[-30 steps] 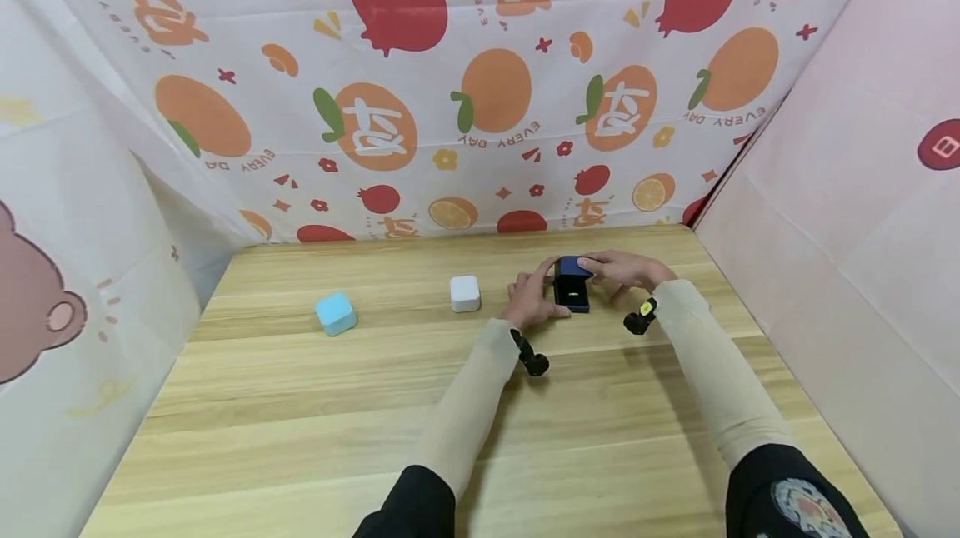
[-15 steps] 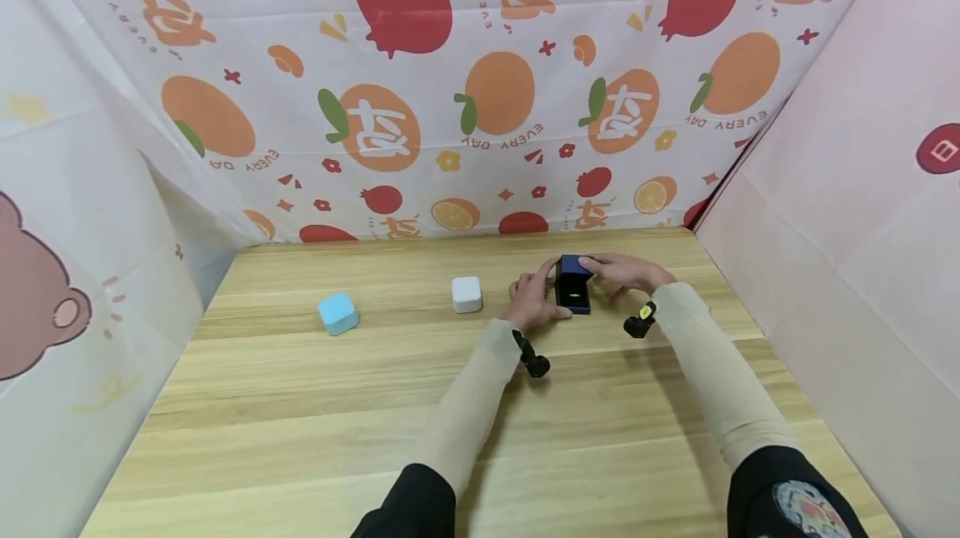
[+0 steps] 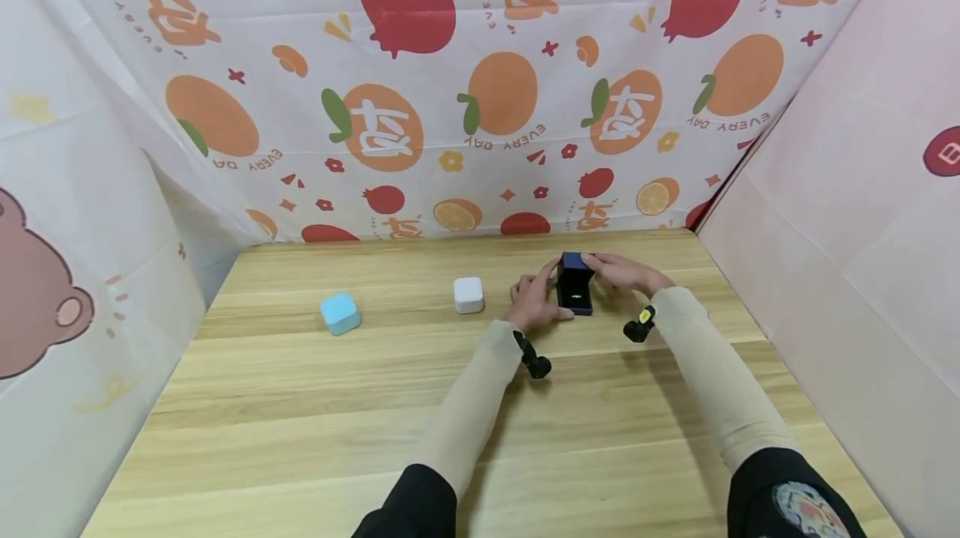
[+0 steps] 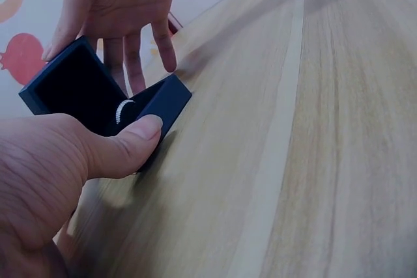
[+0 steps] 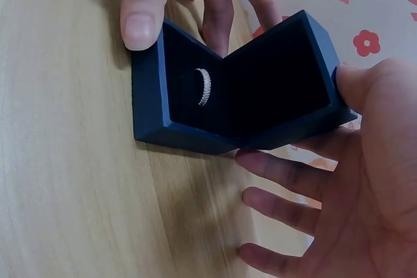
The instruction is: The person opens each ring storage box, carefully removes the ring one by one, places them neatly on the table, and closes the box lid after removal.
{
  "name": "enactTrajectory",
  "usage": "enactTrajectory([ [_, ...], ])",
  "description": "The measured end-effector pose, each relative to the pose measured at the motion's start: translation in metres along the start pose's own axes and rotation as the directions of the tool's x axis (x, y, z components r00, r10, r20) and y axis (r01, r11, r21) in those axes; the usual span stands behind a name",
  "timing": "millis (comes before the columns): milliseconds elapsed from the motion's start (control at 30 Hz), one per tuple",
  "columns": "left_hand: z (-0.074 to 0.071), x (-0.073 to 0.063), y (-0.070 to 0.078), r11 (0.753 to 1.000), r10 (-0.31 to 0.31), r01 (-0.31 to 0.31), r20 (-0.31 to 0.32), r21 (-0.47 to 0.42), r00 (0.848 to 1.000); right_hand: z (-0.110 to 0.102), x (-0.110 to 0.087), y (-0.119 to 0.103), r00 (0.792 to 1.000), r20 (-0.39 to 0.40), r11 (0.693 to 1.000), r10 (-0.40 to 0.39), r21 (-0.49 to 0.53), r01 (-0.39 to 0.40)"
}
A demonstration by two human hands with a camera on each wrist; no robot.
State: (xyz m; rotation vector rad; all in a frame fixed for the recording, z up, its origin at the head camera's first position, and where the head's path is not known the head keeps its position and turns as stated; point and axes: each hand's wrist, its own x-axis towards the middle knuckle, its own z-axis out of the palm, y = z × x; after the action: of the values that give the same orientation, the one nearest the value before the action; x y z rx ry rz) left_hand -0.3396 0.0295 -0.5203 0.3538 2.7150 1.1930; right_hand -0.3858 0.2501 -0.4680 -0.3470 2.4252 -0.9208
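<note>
A dark blue ring box sits on the wooden table with its lid raised. Inside, a slim ring set with small sparkling stones stands in the dark insert. My left hand holds the base from the left, its thumb on the front edge. From the other side, my right hand pinches the lid between thumb and index finger. The other right-hand fingers extend beside the hinge side in the right wrist view.
Left of the hands stands a white rounded block. Farther left is a light blue block. A fruit-print cloth hangs along the table's back edge, and a pale pink cloth borders the right side.
The lid has tilted slightly farther up and back under my right hand. My left hand keeps its hold on the base, and the head view has shifted a little.
</note>
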Motion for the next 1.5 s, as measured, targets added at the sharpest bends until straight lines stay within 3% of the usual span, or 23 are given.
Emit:
enactTrajectory([
  [200,0.002,0.000,-0.001,1.000,-0.002,0.002,-0.004,-0.023,1.000,0.001,0.000,0.002,0.999,-0.021,1.000,-0.024,0.001,0.024],
  [667,0.002,0.000,0.000,0.998,-0.012,0.013,0.013,-0.053,1.000,-0.003,0.000,0.002,0.983,-0.170,0.997,-0.070,-0.056,0.061],
  [800,0.001,0.001,0.000,0.999,-0.012,0.013,0.008,-0.051,1.000,-0.007,-0.002,0.000,0.970,-0.231,0.996,-0.072,-0.064,0.059],
  [1033,0.000,0.001,-0.001,0.999,-0.011,0.012,0.010,-0.053,1.000,-0.014,-0.006,-0.006,0.930,-0.346,0.991,-0.123,-0.101,0.093],
  [1500,0.001,-0.003,-0.001,0.998,0.008,-0.008,-0.003,-0.056,1.000,-0.021,-0.017,-0.018,0.910,-0.371,0.983,-0.183,-0.081,0.165],
])
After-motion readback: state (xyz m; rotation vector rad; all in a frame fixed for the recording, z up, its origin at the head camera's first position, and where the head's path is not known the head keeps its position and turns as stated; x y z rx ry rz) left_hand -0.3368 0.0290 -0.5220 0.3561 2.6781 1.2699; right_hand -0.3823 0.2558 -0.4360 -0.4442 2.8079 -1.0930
